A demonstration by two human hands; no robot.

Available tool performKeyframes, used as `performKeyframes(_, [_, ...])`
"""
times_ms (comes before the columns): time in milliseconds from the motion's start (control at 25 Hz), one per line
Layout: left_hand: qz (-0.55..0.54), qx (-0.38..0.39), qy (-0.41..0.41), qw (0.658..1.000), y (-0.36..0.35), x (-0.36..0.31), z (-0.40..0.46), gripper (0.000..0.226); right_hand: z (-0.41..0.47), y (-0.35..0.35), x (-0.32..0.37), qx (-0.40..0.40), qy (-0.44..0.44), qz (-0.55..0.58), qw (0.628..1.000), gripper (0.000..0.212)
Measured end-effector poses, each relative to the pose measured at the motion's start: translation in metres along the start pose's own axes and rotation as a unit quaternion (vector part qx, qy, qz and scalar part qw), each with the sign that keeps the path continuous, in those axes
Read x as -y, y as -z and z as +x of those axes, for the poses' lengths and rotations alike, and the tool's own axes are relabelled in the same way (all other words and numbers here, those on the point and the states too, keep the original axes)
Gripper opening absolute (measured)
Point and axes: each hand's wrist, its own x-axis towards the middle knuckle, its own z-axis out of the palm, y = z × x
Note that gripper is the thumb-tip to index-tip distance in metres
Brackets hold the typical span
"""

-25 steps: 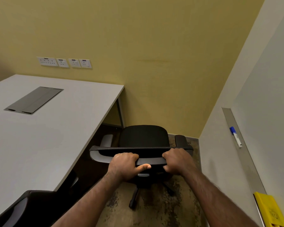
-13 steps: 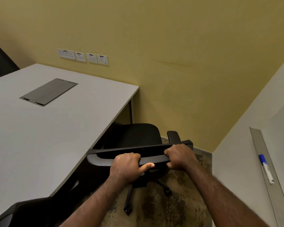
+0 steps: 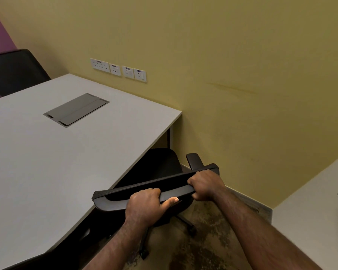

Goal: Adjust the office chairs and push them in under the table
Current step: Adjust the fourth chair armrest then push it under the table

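A black office chair [image 3: 160,166] stands at the right edge of the grey table [image 3: 47,162], near the table's far corner. Its seat is partly under the tabletop and its right armrest [image 3: 194,159] sticks out toward the yellow wall. My left hand [image 3: 144,203] grips the top rail of the backrest [image 3: 115,193] near its middle, thumb along the rail. My right hand [image 3: 205,185] grips the same rail near its right end. The chair's wheeled base [image 3: 187,225] shows below my hands on the mottled floor.
Another black chair [image 3: 16,71] stands at the table's far left side. A grey cable hatch [image 3: 76,109] is set into the tabletop. Wall sockets [image 3: 118,70] sit above the table. A white wall [image 3: 310,211] closes in at right, leaving a narrow floor strip.
The chair has rolled left and forward, its seat now partly under the tabletop and its left armrest hidden. My view has turned left; both hands keep their grip on the backrest.
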Motion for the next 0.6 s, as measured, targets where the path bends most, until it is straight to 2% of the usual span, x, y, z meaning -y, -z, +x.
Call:
performKeyframes(200, [0.012, -0.009, 0.060, 0.998, -0.005, -0.024, 0.035, 0.075, 0.043, 0.006, -0.049, -0.006, 0.075, -0.025, 0.997, 0.023])
performKeyframes(600, [0.016, -0.034, 0.181, 0.983, -0.013, -0.060, 0.115, 0.072, 0.136, 0.014, -0.131, -0.032, 0.185, -0.030, 0.982, 0.016])
